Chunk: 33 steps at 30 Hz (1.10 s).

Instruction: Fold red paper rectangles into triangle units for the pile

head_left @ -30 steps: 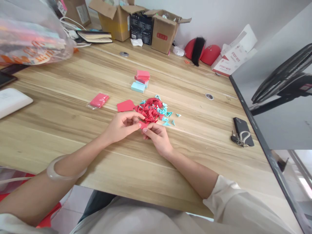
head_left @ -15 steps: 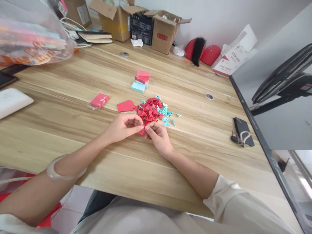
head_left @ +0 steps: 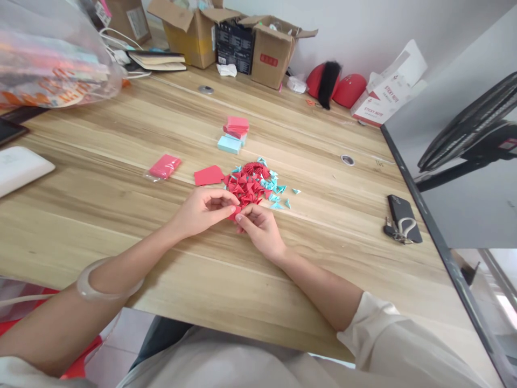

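Note:
Between my fingertips is a small piece of red paper [head_left: 234, 213], mostly covered by the fingers. My left hand [head_left: 208, 211] pinches its upper left side, and my right hand [head_left: 260, 227] pinches it from the lower right. Just beyond the hands lies a pile of folded red paper triangles [head_left: 244, 186], with a ring-like cluster of red pieces [head_left: 256, 170] at its back. Folded light-blue paper triangles [head_left: 277, 188] are scattered along the pile's right side. Flat red paper sheets [head_left: 209, 175] rest left of the pile.
A wrapped red paper pack [head_left: 165, 166] lies to the left. Stacked red packs [head_left: 236, 125] and blue packs [head_left: 229, 144] sit farther back. At right are a black case with keys [head_left: 404, 218] and a fan [head_left: 468, 124]. Cardboard boxes [head_left: 270, 56] line the wall.
My right fingertips have shifted slightly left and down along the red paper, and its visible part has changed shape. My left hand has barely moved.

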Tool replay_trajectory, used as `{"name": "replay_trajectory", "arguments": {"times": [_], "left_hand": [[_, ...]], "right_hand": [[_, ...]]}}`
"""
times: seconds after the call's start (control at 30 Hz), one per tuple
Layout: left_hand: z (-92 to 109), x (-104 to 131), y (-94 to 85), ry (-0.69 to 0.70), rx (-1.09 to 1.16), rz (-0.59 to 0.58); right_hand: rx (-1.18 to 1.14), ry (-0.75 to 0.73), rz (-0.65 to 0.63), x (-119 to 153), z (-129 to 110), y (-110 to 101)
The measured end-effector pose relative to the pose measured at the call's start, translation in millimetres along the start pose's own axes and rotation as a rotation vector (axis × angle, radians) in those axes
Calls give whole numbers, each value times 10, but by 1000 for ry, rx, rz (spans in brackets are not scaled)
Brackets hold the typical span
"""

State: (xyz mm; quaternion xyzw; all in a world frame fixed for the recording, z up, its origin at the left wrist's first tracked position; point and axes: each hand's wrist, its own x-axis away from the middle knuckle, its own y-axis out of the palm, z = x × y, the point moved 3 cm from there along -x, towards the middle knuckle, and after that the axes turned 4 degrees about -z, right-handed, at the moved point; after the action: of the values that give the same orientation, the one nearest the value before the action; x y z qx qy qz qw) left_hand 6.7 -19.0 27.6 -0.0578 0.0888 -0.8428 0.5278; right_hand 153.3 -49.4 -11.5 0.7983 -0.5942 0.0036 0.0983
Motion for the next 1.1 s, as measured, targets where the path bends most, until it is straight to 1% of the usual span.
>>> {"name": "replay_trajectory", "arguments": {"times": [0.13, 0.23, 0.4, 0.57, 0.73, 0.87, 1.1], "left_hand": [[-16, -21, -21, -16, -40, 11], [-39, -35, -35, -39, -55, 7], [-91, -45, -37, -62, -32, 5], [-99, -40, -22, -50, 29, -19], [-74, -36, -39, -41, 50, 18], [-49, -35, -46, -50, 63, 49], [-44, -30, -65, -73, 65, 69]], "right_hand": [[5, -10, 58, 9, -5, -22], [-10, -21, 78, 7, -6, -34], [-45, -17, 75, -9, 6, -33], [-99, 18, 74, -9, 11, -27], [-169, 17, 88, -16, 10, -37], [-178, 35, 98, -29, 22, -45], [-220, 53, 54, -40, 18, -33]]}}
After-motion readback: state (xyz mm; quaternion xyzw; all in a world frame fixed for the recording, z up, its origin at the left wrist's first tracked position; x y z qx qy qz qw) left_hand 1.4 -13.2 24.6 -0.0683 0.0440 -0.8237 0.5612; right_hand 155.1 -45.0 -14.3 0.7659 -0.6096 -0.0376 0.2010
